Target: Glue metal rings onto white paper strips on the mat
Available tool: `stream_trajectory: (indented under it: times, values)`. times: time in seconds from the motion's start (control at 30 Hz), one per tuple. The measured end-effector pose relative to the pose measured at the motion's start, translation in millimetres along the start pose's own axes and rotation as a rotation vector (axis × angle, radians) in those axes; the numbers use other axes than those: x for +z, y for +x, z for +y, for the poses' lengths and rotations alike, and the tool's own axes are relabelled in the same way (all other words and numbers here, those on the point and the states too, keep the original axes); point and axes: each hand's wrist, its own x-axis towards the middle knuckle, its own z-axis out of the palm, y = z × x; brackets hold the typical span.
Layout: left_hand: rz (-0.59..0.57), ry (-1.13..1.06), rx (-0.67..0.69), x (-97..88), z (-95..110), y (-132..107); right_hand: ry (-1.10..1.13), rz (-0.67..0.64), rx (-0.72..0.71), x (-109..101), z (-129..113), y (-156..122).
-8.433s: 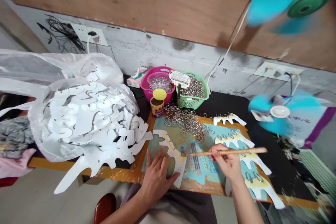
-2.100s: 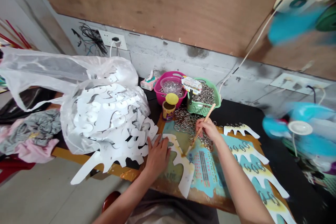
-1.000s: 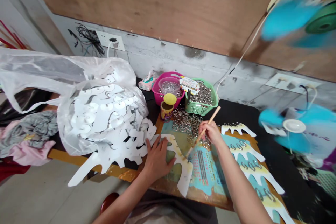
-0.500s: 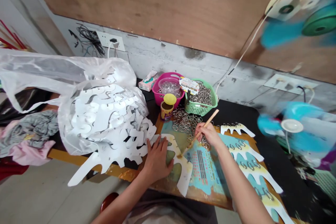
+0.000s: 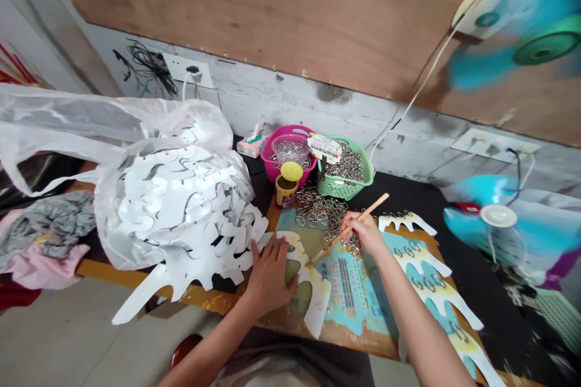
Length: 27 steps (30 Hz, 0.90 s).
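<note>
Fingers (image 5: 273, 247) of left hand (image 5: 270, 278) spread on white cutout (image 5: 318, 303), right hand (image 5: 367, 234) pinching brush (image 5: 374, 205)

— Where is room lying open?
— The black bench (image 5: 417, 190) is showing bare between the green plastic basket of rings (image 5: 345, 170) and the turquoise fan (image 5: 494, 221); the printed turquoise mat (image 5: 349, 296) is lying open in front.
— What is blocking the left?
— The clear plastic bag of white card cut-outs (image 5: 167, 193) is crowding it; a loose heap of metal rings (image 5: 318, 213) is closing the back.

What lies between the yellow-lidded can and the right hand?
In the head view, a heap of metal rings lies between the can and the right hand holding the brush.
</note>
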Motion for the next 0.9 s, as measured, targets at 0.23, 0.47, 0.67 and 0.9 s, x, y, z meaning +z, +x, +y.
stream_trajectory:
  times: [0.23, 0.47, 0.67, 0.9]
  values:
    - [-0.009, 0.002, -0.005, -1.6, 0.9, 0.7, 0.019, 0.025, 0.013, -5.8, 6.2, -9.3]
    - [-0.008, 0.001, 0.002, -0.2, 0.3, 0.6, 0.011, -0.034, 0.075, -15.9, 13.6, -28.1]
    - [0.001, 0.002, 0.005, 0.5, 0.9, 0.5, 0.062, 0.076, -0.002, -23.3, 14.7, -47.0]
    - [-0.004, 0.004, 0.002, 0.7, 0.5, -0.2, 0.134, 0.032, -0.010, -31.0, 5.5, -69.1]
